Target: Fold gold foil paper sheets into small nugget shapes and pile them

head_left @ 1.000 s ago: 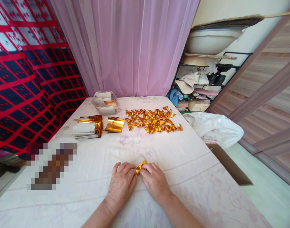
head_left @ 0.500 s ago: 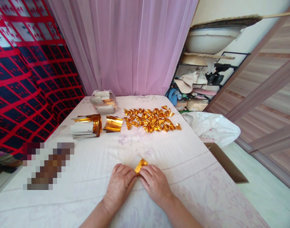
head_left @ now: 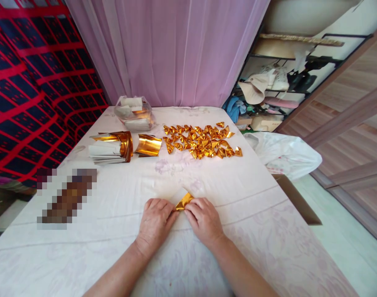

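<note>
One folded gold sheet (head_left: 185, 200) sits right at the centre, low over the cloth-covered table (head_left: 120, 194), and both hands are on it! Its long axis slants from about seven o'clock up to two, with a pale corner poking out at twelve. From the left hand's (head_left: 156, 219) fingertips it lies toward two o'clock; from the right hand's (head_left: 205, 220), toward ten. Neither hand is clearly nearer: left fingers pinch close together at the lower end, right fingers press narrow along the near right edge, thumbs partly hidden.

Everything seems to hinge on that slant between two sets of fingertips. Out at one o'clock, a scatter of gold folded pieces (head_left: 203, 142) glitters. At eleven, a curved gold sheet pile (head_left: 149, 145); at ten, a thick fanned stack (head_left: 111, 147), gold and grey. Now the containers: beyond them, toward eleven, a clear bag (head_left: 151, 117) holds more grey and gold sheets. At two, a white plastic bag (head_left: 295, 154) slumps beside the table, contents unreadable.
</note>
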Motion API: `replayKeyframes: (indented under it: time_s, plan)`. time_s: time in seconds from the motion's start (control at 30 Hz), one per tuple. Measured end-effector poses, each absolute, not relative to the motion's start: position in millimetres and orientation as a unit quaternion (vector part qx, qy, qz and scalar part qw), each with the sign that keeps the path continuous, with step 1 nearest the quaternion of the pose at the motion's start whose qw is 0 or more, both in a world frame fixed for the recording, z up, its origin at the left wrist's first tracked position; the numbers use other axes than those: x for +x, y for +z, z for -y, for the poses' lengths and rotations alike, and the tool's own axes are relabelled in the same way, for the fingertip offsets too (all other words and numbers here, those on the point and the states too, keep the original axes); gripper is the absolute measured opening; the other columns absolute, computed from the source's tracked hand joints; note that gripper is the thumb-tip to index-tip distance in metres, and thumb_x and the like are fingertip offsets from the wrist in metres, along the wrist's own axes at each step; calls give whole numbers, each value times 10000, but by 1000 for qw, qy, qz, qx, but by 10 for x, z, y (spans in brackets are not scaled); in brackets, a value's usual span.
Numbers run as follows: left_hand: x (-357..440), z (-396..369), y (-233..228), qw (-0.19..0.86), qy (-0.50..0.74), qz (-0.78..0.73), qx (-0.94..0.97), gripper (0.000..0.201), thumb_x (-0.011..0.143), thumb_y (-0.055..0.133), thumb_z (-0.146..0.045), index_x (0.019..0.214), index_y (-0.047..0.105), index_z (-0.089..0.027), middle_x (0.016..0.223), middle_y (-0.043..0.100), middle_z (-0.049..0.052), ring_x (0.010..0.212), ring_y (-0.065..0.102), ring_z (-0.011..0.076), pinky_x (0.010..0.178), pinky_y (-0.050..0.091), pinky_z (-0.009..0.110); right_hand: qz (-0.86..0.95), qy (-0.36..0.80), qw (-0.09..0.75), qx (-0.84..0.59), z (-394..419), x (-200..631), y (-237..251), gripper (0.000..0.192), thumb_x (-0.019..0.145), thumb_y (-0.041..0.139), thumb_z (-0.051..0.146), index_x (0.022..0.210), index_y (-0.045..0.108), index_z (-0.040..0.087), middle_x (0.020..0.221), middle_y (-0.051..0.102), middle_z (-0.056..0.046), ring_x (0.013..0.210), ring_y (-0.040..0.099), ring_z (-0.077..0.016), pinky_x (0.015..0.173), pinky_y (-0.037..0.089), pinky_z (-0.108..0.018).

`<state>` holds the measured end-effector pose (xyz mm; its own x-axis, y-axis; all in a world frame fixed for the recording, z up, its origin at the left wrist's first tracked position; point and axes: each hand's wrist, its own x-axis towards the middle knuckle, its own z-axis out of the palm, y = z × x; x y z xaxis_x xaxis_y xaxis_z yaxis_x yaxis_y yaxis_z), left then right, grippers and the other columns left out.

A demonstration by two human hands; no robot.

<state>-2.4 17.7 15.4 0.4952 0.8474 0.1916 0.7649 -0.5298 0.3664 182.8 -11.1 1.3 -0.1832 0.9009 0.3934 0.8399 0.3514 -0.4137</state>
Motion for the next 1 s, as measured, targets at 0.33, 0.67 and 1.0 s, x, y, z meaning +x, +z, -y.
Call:
replayKeyframes:
  time_s: [0.33,0.67,1.0]
  plan:
    - [-29,-217,163,136,181,-483,846,247,937,503,-352,818,667,-211,806,639,38,812,560,208,775,415,376,750,52,281,-596,61,1775,45,172,905,556,232,754,635,213,766,608,-25,780,547,-169,717,378,-296]
    - [-21,-236,192,145,173,-490,842,196,912,543,-323,789,646,-209,792,623,33,815,548,215,765,396,372,733,86,310,-600,60,1752,56,171,896,557,270,750,626,213,769,623,-19,775,557,-166,713,365,-294]
    - [9,-217,227,141,161,-499,839,197,915,522,-301,793,638,-199,800,613,39,821,539,224,781,388,380,734,45,267,-623,43,1730,39,217,910,568,293,712,590,208,737,610,-27,750,556,-170,688,349,-294]
